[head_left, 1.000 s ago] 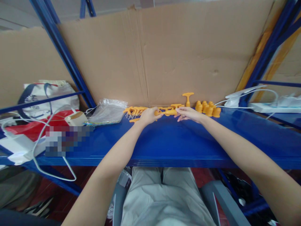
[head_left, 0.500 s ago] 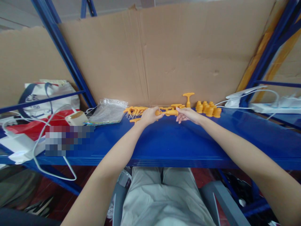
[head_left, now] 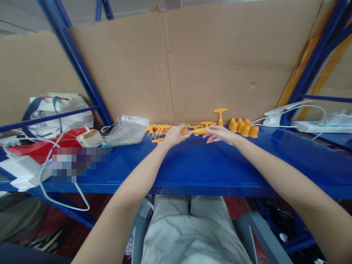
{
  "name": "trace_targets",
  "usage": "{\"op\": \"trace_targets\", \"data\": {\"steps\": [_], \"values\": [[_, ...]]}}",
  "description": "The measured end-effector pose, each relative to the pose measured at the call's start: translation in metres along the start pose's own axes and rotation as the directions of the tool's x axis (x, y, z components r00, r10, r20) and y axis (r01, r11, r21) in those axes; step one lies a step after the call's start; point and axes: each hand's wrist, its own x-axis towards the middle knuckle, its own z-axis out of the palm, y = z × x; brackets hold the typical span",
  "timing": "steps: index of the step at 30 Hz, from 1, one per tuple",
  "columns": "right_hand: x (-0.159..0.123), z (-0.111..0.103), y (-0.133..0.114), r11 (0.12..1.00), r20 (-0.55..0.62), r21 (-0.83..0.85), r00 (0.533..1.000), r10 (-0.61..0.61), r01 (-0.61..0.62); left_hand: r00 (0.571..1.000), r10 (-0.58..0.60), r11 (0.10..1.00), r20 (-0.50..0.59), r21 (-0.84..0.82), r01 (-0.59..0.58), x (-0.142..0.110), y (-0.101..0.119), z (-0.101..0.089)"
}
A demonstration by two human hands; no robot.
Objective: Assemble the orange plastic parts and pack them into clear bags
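Note:
At the back of the blue table, my left hand point(head_left: 176, 135) is closed round a yellow corkscrew part point(head_left: 184, 131), whose far side its fingers hide. To its right, my right hand point(head_left: 220, 133) pinches another yellow plastic part point(head_left: 201, 130) between thumb and fingers. The two parts lie nearly in line, but I cannot tell whether they touch. Several yellow corkscrew handles point(head_left: 159, 128) with metal spirals are heaped just left of my left hand. A T-shaped yellow corkscrew point(head_left: 220, 116) stands upright behind my right hand. Several yellow bell-shaped caps point(head_left: 244, 128) stand right of it.
A cardboard sheet point(head_left: 220, 62) closes off the back of the blue table point(head_left: 189, 168). Clear plastic bags point(head_left: 128, 130) lie to the left. White cables, a charger point(head_left: 89, 138) and a red item point(head_left: 52, 145) crowd the left end. A power strip point(head_left: 310, 126) is at right.
My right hand has shifted very slightly left along the yellow part, and its lower fingers have changed position a little. My left hand stays where it was.

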Motion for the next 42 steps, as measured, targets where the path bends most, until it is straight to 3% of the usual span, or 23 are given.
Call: {"op": "trace_targets", "data": {"steps": [7, 11, 16, 19, 23, 26, 29, 31, 36, 42], "values": [[0.005, -0.001, 0.005, 0.996, 0.013, 0.088, 1.0, -0.023, 0.022, 1.0, 0.008, 1.0, -0.002, -0.021, -0.008, 0.0, -0.002, 0.001], [0.009, 0.002, 0.003, 0.989, -0.104, 0.117, 0.991, -0.078, 0.09, 0.999, -0.021, 0.999, 0.029, -0.028, 0.022, 0.002, -0.004, -0.004], [0.03, 0.007, -0.002, 0.949, -0.296, -0.091, 0.902, -0.316, 0.303, 0.984, -0.176, 0.981, -0.007, 0.085, 0.176, 0.006, -0.017, -0.014], [0.048, 0.014, -0.003, 0.878, -0.335, -0.327, 0.826, -0.453, 0.349, 0.961, -0.271, 0.938, 0.054, 0.239, 0.251, 0.006, -0.028, -0.014], [0.064, 0.029, -0.004, 0.701, -0.293, -0.678, 0.793, -0.533, 0.221, 0.933, -0.306, 0.919, 0.187, 0.314, 0.238, 0.004, -0.037, -0.012], [0.068, 0.043, -0.006, 0.44, -0.144, -0.887, 0.824, -0.549, 0.138, 0.912, -0.323, 0.914, 0.254, 0.334, 0.23, 0.004, -0.036, -0.014], [0.07, 0.055, -0.005, 0.155, 0.026, -0.981, 0.875, -0.483, 0.115, 0.889, -0.35, 0.898, 0.296, 0.377, 0.228, 0.004, -0.033, -0.018], [0.071, 0.06, -0.002, 0.067, 0.088, -0.989, 0.899, -0.43, 0.129, 0.875, -0.358, 0.892, 0.326, 0.398, 0.217, 0.003, -0.031, -0.02], [0.073, 0.061, 0.009, 0.078, 0.141, -0.981, 0.924, -0.355, 0.179, 0.852, -0.374, 0.884, 0.367, 0.419, 0.207, 0.003, -0.029, -0.023], [0.072, 0.054, 0.013, 0.211, 0.119, -0.961, 0.956, -0.27, 0.179, 0.843, -0.39, 0.86, 0.37, 0.474, 0.189, 0.005, -0.035, -0.023]]}}
